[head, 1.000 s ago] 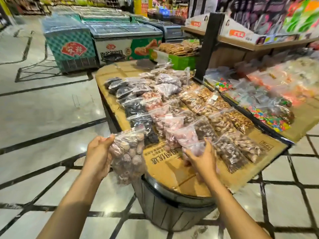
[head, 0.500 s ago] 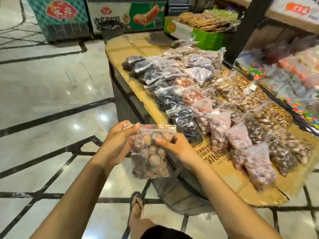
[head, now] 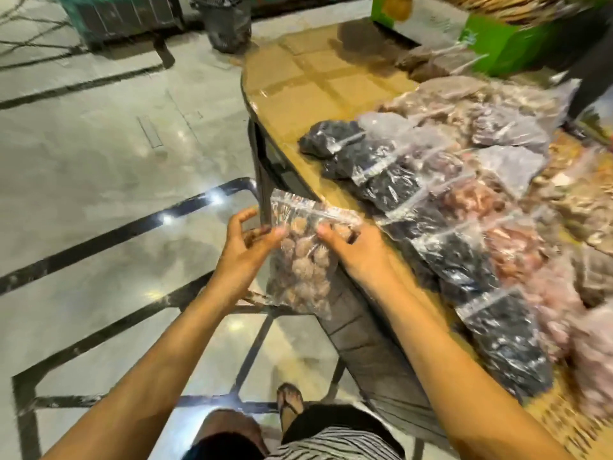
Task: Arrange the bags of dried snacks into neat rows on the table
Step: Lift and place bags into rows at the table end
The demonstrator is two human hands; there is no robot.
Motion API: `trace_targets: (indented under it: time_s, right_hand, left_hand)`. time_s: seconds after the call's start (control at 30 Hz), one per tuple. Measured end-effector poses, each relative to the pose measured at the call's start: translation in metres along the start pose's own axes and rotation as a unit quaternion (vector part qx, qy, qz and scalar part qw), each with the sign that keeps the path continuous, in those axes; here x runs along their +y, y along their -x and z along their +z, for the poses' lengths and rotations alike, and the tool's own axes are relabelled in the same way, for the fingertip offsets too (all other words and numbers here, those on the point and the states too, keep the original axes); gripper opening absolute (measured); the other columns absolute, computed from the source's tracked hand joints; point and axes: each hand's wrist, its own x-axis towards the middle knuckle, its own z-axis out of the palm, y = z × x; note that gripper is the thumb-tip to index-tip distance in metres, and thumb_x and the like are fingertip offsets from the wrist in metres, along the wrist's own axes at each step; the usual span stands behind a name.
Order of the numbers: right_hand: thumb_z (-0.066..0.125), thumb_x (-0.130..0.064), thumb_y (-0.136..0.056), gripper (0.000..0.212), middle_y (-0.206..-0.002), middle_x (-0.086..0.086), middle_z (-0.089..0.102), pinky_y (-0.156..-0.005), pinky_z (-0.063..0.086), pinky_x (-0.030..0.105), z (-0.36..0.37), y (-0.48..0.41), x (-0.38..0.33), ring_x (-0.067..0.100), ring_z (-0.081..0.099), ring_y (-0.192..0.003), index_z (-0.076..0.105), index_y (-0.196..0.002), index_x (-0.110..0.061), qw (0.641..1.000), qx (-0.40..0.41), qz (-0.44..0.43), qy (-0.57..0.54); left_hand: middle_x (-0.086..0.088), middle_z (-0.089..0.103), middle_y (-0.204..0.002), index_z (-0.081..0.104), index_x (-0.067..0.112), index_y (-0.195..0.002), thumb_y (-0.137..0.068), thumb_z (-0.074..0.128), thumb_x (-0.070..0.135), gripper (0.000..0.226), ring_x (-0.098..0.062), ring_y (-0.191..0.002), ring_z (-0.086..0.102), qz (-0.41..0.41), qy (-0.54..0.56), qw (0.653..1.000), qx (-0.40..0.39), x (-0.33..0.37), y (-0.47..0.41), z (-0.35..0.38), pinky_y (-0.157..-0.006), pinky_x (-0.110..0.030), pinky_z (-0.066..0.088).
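A clear zip bag of round brown dried snacks [head: 303,263] hangs upright in the air, just off the table's near left edge. My left hand [head: 247,252] pinches its upper left side and my right hand [head: 356,250] grips its upper right side below the zip strip. On the cardboard-covered table [head: 318,94] lie rows of bags: a near row of dark, almost black snacks [head: 457,260] running diagonally, then a row of pinkish-red snacks [head: 517,250] beside it, and paler bags [head: 510,127] further back.
The table's far left end is bare cardboard. A dark waste basket [head: 227,23] stands on the tiled floor beyond it. A green box [head: 507,44] sits at the table's far right. My sandalled foot [head: 290,401] is by the table's slatted base [head: 365,343].
The view has swung down and closer to the table's left edge. Both hands still hold the brown snack bag, which now sits nearer the table edge beside the dark row.
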Motion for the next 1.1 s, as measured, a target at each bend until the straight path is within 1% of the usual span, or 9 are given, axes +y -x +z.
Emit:
trace_targets:
  time_s: [0.1, 0.2, 0.3, 0.57, 0.7, 0.8, 0.9, 0.97, 1.1]
  right_hand:
    - [0.071, -0.026, -0.082, 0.012, -0.078, -0.023, 0.062, -0.063, 0.04, 0.002, 0.037, -0.056, -0.008, -0.021, 0.055, -0.065, 0.066, -0.093, -0.023, 0.999, 0.05, -0.012, 0.002]
    - [0.071, -0.03, -0.082, 0.006, -0.066, -0.023, 0.064, -0.061, 0.042, 0.011, 0.074, -0.111, -0.016, -0.015, 0.055, -0.062, 0.065, -0.08, -0.03, 0.993, 0.115, -0.001, -0.006]
    - [0.071, -0.03, -0.082, 0.017, -0.054, -0.019, 0.06, -0.056, 0.04, 0.018, 0.106, -0.16, -0.029, -0.01, 0.049, -0.055, 0.061, -0.069, -0.031, 0.985, 0.169, 0.009, -0.035]
    - [0.069, -0.033, -0.083, 0.014, -0.085, -0.011, 0.073, -0.077, 0.053, 0.029, 0.141, -0.266, -0.06, 0.004, 0.068, -0.084, 0.073, -0.092, -0.022, 0.96, 0.255, 0.061, -0.092]
    - [0.059, -0.058, -0.08, 0.044, -0.063, -0.007, 0.062, -0.062, 0.054, 0.04, 0.119, -0.318, -0.057, 0.004, 0.058, -0.064, 0.065, -0.081, -0.014, 0.967, 0.238, 0.094, 0.007]
    - [0.052, -0.059, -0.082, 0.037, -0.078, -0.012, 0.065, -0.066, 0.053, 0.034, 0.098, -0.373, -0.05, 0.006, 0.062, -0.075, 0.065, -0.086, -0.024, 0.961, 0.25, 0.116, -0.001]
    - [0.048, -0.055, -0.088, 0.039, -0.086, 0.0, 0.065, -0.075, 0.049, 0.038, 0.075, -0.416, -0.048, 0.016, 0.062, -0.085, 0.063, -0.089, -0.019, 0.933, 0.331, 0.14, 0.017]
    - [0.053, -0.05, -0.089, 0.032, -0.091, -0.01, 0.06, -0.079, 0.048, 0.036, 0.061, -0.437, -0.042, 0.01, 0.059, -0.091, 0.06, -0.1, -0.021, 0.912, 0.373, 0.169, 0.039]
    - [0.057, -0.053, -0.085, 0.058, -0.121, 0.011, 0.058, -0.093, 0.047, 0.041, 0.046, -0.461, -0.017, 0.029, 0.055, -0.114, 0.047, -0.128, -0.015, 0.85, 0.393, 0.318, 0.146]
  left_hand:
    - [0.028, 0.042, -0.128, 0.018, 0.035, -0.141, -0.056, 0.083, 0.049, 0.108, 0.02, -0.11, 0.044, 0.033, -0.146, 0.988, -0.047, -0.012, -0.045, -0.032, -0.096, -0.016, 0.04]
    - [0.013, 0.022, -0.156, -0.003, 0.038, -0.148, -0.042, 0.078, 0.074, 0.138, -0.006, -0.14, 0.028, 0.089, -0.309, 0.942, -0.099, -0.01, -0.1, -0.054, -0.111, -0.036, 0.034]
    - [0.003, 0.006, -0.16, -0.018, 0.03, -0.147, -0.046, 0.073, 0.076, 0.143, -0.016, -0.146, 0.015, 0.146, -0.37, 0.911, -0.112, 0.007, -0.161, -0.078, -0.114, -0.042, 0.029]
    - [0.005, 0.043, -0.145, 0.006, 0.044, -0.145, -0.054, 0.082, 0.051, 0.119, -0.018, -0.127, 0.048, 0.18, -0.344, 0.898, -0.207, 0.078, -0.314, -0.118, -0.1, -0.034, 0.045]
    - [0.013, 0.054, -0.124, 0.038, 0.039, -0.127, -0.05, 0.083, 0.047, 0.09, -0.011, -0.113, 0.057, 0.069, -0.196, 0.939, -0.273, 0.087, -0.389, -0.096, -0.097, -0.034, 0.048]
    - [0.006, 0.065, -0.114, 0.052, 0.036, -0.116, -0.04, 0.079, 0.052, 0.082, -0.016, -0.103, 0.065, -0.073, -0.088, 0.94, -0.32, 0.093, -0.461, -0.073, -0.096, -0.043, 0.05]
    - [0.002, 0.071, -0.11, 0.056, 0.026, -0.123, -0.041, 0.079, 0.046, 0.087, -0.019, -0.099, 0.068, -0.102, -0.055, 0.927, -0.355, 0.113, -0.518, -0.055, -0.089, -0.041, 0.053]
    - [0.009, 0.074, -0.097, 0.058, 0.029, -0.113, -0.039, 0.079, 0.044, 0.078, -0.011, -0.09, 0.07, -0.074, -0.068, 0.921, -0.376, 0.131, -0.553, -0.043, -0.075, -0.029, 0.056]
    - [0.013, 0.074, -0.09, 0.057, 0.029, -0.107, -0.038, 0.08, 0.04, 0.073, -0.005, -0.083, 0.07, -0.048, -0.089, 0.897, -0.43, 0.161, -0.615, -0.012, -0.064, -0.017, 0.052]
